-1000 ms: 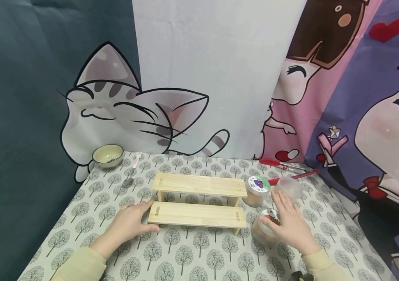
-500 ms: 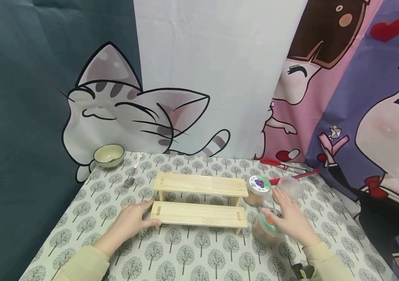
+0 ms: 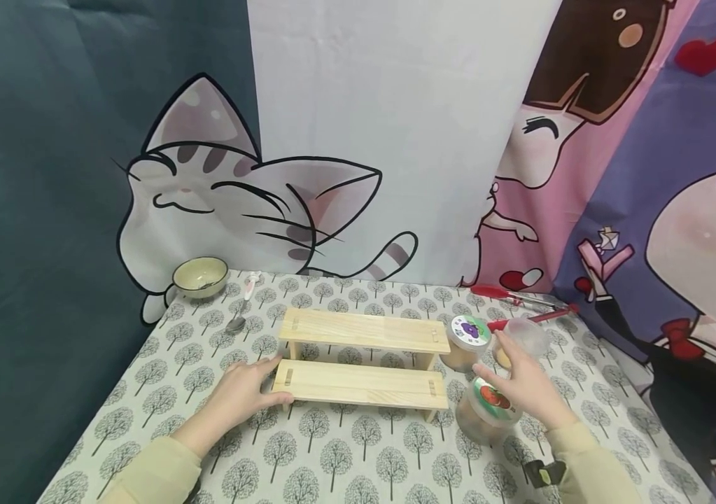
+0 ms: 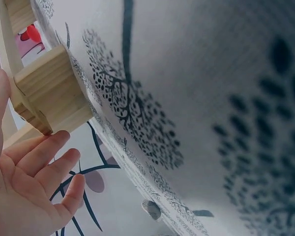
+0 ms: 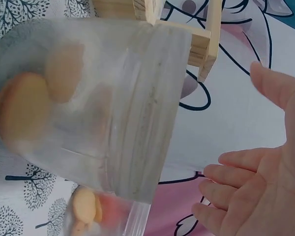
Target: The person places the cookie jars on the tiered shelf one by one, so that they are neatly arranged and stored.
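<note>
A two-step pale wood shelf (image 3: 360,383) stands in the middle of the table. My left hand (image 3: 247,388) holds the left end of its lower board, thumb at the front edge and fingers at the rear. In the left wrist view, fingertips (image 4: 61,138) meet the board's corner. My right hand (image 3: 524,385) is spread above and beside a clear jar (image 3: 480,423) with a tomato picture on its lid, holding nothing. Round tan cookie-like pieces (image 5: 22,110) show through a jar in the right wrist view. A grape-lidded jar (image 3: 466,350) stands by the shelf's right end.
Behind the right hand stands another clear jar (image 3: 529,336), partly hidden. Red-tipped tongs (image 3: 518,297) lie at the back right. A cream bowl (image 3: 200,278) and a spoon (image 3: 236,323) are at the back left, before a printed cloth backdrop (image 3: 358,84).
My right hand has come off the tomato-lidded jar, up and to the right, so more of its lid shows. The left hand stays on the shelf. The whole view has shifted slightly.
</note>
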Tool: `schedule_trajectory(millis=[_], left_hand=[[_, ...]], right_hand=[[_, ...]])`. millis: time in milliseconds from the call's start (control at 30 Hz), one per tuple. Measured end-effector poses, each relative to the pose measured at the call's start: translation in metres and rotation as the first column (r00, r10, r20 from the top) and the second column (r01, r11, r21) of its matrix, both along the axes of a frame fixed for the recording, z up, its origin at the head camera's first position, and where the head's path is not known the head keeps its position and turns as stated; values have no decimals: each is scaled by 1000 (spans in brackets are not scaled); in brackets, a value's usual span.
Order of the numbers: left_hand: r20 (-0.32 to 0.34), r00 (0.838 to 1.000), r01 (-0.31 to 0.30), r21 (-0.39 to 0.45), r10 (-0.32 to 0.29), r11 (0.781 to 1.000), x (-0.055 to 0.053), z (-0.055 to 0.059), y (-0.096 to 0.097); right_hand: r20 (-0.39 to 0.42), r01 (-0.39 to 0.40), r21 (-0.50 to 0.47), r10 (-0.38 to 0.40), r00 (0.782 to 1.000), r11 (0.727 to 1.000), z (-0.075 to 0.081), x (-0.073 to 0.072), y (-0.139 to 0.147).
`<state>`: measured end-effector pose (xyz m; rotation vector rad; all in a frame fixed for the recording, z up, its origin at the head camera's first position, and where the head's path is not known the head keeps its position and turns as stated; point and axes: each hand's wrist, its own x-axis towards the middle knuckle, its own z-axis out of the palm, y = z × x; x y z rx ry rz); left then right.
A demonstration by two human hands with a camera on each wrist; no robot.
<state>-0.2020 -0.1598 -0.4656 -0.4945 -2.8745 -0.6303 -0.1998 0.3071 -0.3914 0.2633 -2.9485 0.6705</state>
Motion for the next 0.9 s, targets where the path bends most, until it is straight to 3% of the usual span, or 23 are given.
schedule_trajectory(millis=[600, 900], left_hand=[[72, 997, -18, 14, 17, 1000, -1, 7, 5], [73, 997, -18, -7, 18, 1000, -2, 7, 5]], right_hand=[[60, 53, 35, -55, 997, 998, 6, -25, 2], [46, 24, 12, -25, 999, 1000, 11, -30, -1]])
